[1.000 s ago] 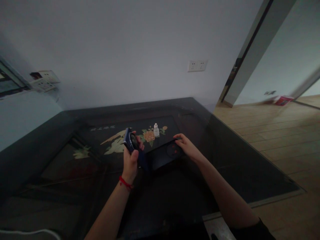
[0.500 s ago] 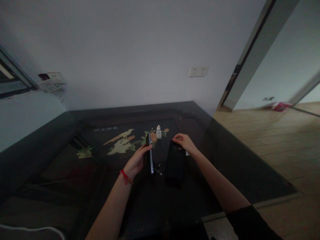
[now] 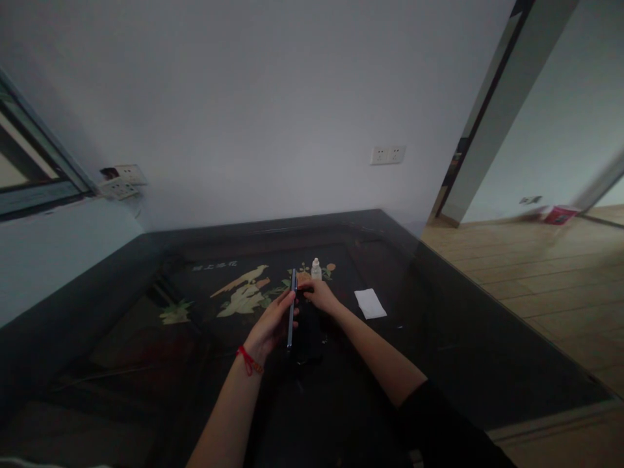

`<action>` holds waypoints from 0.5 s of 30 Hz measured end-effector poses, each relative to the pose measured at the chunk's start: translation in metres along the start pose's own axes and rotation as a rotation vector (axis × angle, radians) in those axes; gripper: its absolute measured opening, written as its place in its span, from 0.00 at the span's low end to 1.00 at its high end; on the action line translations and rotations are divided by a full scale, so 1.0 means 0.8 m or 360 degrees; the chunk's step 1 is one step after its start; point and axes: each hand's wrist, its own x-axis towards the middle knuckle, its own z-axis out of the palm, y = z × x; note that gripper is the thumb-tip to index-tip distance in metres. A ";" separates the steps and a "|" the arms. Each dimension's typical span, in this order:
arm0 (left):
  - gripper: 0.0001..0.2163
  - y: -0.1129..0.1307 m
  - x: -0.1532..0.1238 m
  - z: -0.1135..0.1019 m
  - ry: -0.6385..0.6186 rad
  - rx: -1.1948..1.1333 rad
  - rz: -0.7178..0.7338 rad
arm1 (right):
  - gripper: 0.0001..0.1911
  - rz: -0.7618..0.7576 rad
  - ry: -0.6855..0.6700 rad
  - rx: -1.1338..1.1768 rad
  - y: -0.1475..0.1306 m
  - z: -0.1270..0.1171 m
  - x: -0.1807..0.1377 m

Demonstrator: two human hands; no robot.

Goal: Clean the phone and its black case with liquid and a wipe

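Observation:
My left hand, with a red string bracelet at the wrist, is closed around a slim phone held on its edge. Only the phone's narrow silvery side faces me. Close on its right, my right hand pinches the top of a dark, flat phone case. The case is right beside the phone; I cannot tell whether they touch along their length. A small shiny piece shows at the case's right edge. Beyond my right hand stands a small white bottle, its lower part hidden.
A folded white tissue lies on the glossy black table, right of my right forearm. The tabletop bears a bird-and-flower picture. Behind it rises a wall with a socket plate. Wooden floor lies past the table's right edge.
My right hand has brought the phone case leftward, up against the phone's side. The white tissue, mostly covered before, now shows. The view has shifted slightly.

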 end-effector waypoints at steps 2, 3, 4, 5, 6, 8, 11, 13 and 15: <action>0.31 0.000 0.005 -0.010 0.0088 0.0265 0.0103 | 0.21 -0.0031 -0.0020 -0.0057 0.001 -0.005 -0.006; 0.37 -0.001 0.009 -0.016 0.0169 0.0450 0.0185 | 0.22 -0.0038 -0.0024 -0.0088 0.002 -0.010 -0.011; 0.41 -0.002 0.013 -0.021 0.0265 0.0669 0.0277 | 0.22 -0.0038 -0.0020 -0.0123 0.003 -0.016 -0.015; 0.44 -0.004 0.016 -0.026 0.0362 0.0911 0.0380 | 0.22 -0.0034 -0.0010 -0.0161 0.004 -0.023 -0.020; 0.46 -0.006 0.019 -0.029 0.0463 0.1155 0.0471 | 0.21 -0.0025 0.0006 -0.0201 0.006 -0.031 -0.024; 0.45 -0.012 0.023 -0.029 0.0627 0.1564 0.0533 | 0.20 0.0009 0.0048 -0.0283 0.010 -0.044 -0.032; 0.41 -0.020 0.022 -0.019 0.0779 0.1953 0.0409 | 0.19 0.0072 0.0112 -0.0392 0.016 -0.056 -0.040; 0.41 -0.024 0.021 -0.010 0.0830 0.2144 0.0356 | 0.18 0.0102 0.0159 -0.0449 0.019 -0.056 -0.044; 0.41 -0.027 0.022 -0.005 0.0855 0.2291 0.0354 | 0.17 0.0114 0.0200 -0.0493 0.020 -0.054 -0.047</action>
